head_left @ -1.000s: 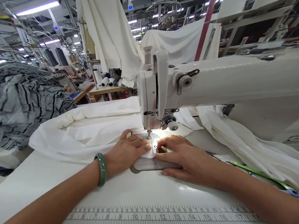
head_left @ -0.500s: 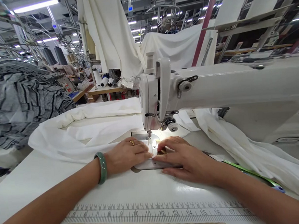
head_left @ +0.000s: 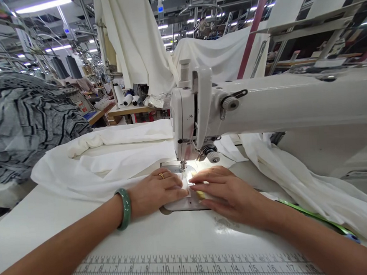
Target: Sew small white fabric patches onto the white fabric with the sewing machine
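White fabric [head_left: 118, 187] runs under the presser foot [head_left: 183, 167] of a white sewing machine [head_left: 188, 112]. My left hand [head_left: 156, 191], with a ring and a green bangle, lies on the fabric just left of the foot, its curled fingers and thumb holding the edge down. To the right, my right hand [head_left: 225, 189] has its fingers apart over the lit needle plate [head_left: 178, 204], fingertips close to the fabric edge. A small yellowish piece [head_left: 200, 194] shows partly beneath those fingers; I cannot make out what it is.
A printed ruler strip [head_left: 180, 268] crosses the table's front. White cloth [head_left: 299, 175] lies under the machine arm, beside a green-edged tool [head_left: 315, 218]. Grey striped cloth [head_left: 28, 119] is heaped at left. White fabric [head_left: 132, 40] hangs behind, near thread cones [head_left: 127, 100].
My right fingers have shifted slightly left toward the fabric edge and straightened somewhat over the small yellowish piece. My left hand stays nearly in place. The view has shifted a little.
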A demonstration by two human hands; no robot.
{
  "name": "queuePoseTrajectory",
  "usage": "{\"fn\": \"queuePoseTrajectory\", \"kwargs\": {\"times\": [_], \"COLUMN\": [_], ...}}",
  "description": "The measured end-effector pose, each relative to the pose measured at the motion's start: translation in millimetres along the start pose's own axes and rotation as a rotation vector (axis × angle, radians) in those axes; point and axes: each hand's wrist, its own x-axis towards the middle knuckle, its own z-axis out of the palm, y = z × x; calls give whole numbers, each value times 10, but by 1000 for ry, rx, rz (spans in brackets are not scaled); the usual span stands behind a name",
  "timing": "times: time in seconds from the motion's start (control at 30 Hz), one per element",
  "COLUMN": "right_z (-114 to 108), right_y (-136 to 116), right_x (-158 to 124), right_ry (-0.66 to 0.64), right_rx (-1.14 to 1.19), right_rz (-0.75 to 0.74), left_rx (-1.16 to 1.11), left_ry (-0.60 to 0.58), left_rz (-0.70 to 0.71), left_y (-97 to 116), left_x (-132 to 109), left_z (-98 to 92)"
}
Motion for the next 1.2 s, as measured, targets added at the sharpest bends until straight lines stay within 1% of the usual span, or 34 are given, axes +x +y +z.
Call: {"fn": "queuePoseTrajectory", "kwargs": {"times": [0.1, 0.3, 0.43, 0.53, 0.67, 0.8, 1.03, 1.2], "right_z": [9, 10, -14, -34, -43, -52, -66, -52], "right_y": [-6, -22, -44, -57, -47, -31, -24, -52], "right_x": [-1, 10, 27, 30, 41, 72, 120, 131], "right_ry": [-24, -17, -97, -156, -165, -173, -184, -166], "right_rx": [-16, -27, -28, -40, -74, -76, -46, -75], "right_rz": [1, -43, -29, -12, 10, 21, 125, 266], "left_rx": [-29, -34, -16, -90, -212, -239, -270, -288], "left_ry": [-3, -41, -42, -30, -2, 9, -45, -83], "left_rz": [0, -14, -24, -26, -12, -50, -59, -86], "left_y": [-6, 8, 6, -12, -52, -105, -261, -367], "left_x": [-5, -16, -32, -36, -24, -8, 35, 69], "left_z": [2, -1, 5, 0, -15, -16, 1, 9]}}
